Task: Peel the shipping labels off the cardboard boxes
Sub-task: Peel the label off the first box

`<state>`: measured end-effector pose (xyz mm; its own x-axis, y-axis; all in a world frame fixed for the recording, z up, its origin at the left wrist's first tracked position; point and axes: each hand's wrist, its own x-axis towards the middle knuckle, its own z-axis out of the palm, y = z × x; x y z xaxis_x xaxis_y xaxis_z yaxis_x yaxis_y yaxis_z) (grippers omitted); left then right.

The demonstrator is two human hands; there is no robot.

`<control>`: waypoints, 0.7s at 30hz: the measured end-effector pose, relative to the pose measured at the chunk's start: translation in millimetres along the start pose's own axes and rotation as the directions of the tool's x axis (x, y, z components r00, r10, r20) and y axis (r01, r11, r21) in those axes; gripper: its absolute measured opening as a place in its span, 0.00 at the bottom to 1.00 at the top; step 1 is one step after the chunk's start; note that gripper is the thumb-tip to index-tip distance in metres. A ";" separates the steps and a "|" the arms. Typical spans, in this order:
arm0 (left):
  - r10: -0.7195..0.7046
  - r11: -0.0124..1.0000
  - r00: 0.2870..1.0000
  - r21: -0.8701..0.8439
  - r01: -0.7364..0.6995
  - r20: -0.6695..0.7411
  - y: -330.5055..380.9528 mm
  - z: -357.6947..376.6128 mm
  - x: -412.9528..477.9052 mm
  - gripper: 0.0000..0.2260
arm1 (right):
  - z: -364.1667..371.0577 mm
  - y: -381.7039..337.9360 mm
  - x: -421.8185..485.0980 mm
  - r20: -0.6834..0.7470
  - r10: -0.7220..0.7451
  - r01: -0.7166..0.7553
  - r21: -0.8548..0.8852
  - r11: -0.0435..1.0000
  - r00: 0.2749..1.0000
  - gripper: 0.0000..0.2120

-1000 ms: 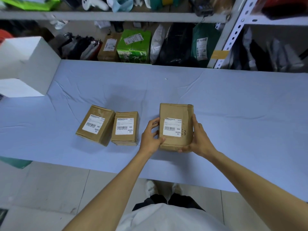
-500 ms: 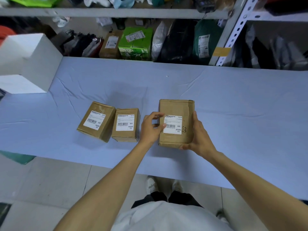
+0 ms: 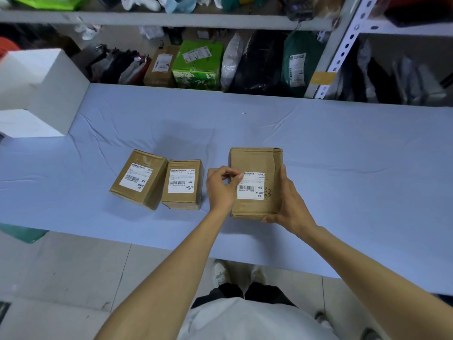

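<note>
Three brown cardboard boxes lie on the pale blue table (image 3: pixel 343 155), each with a white shipping label on top. My right hand (image 3: pixel 289 200) grips the largest box (image 3: pixel 255 160) by its right side and near corner. My left hand (image 3: pixel 220 186) has its fingers curled at the top left corner of that box's label (image 3: pixel 252 188), thumb and fingertip pinching at the label's edge. The left box (image 3: pixel 139 179) and the middle box (image 3: pixel 182 184) sit side by side, untouched, with the left label (image 3: pixel 136 179) and the middle label (image 3: pixel 182 180) flat.
A large white box (image 3: pixel 41 89) stands at the table's far left. Behind the table, shelves hold parcels, a green carton (image 3: pixel 197 66) and dark bags. A white perforated shelf post (image 3: pixel 340 47) rises at the back right. The table's near edge runs just below my wrists.
My left hand has come up from the big box's left side onto the label's top left corner and curled its fingers there. My right hand still holds the box.
</note>
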<state>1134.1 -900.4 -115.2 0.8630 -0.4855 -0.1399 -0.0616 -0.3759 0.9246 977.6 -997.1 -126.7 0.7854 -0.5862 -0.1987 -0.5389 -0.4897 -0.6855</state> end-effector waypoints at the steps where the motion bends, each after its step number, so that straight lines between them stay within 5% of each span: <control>1: 0.004 1.000 1.000 0.002 -0.004 0.003 0.2 0.1 0.2 0.03 | -0.3 0.0 0.0 0.001 0.005 -0.005 0.004 1.000 1.000 0.69; 21: 0.011 0.999 0.991 0.041 -0.017 0.137 -0.3 -4.7 8.3 0.02 | -2.1 -0.2 0.0 0.025 0.036 -0.037 0.040 0.998 0.999 0.69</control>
<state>1143.6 -900.6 -114.9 0.7856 -0.5930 -0.1765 -0.0968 -0.3995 0.9116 977.0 -998.4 -125.1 0.7727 -0.5872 -0.2411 -0.5551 -0.4409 -0.7053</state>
